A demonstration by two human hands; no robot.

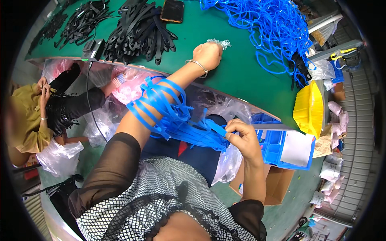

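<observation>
My left hand [208, 55] is curled closed at the edge of the green table, with a bangle on its wrist. Small clear plastic pieces [222, 43] lie right against its fingers; what is inside the hand is hidden. Around my left forearm hang several loops of flat blue straps [161, 100], and more of them drape across my lap. Lower and to the right, my right hand [244, 140] pinches the end of one blue strap [216, 127] between thumb and fingers.
On the green table [237, 84] lie black straps [136, 32], a phone [172, 11] and tangled blue cord [267, 30]. A yellow tray [309, 108] stands at its right end, near a blue bin [273, 148] and a cardboard box [279, 184]. Another person [30, 108] sits at left.
</observation>
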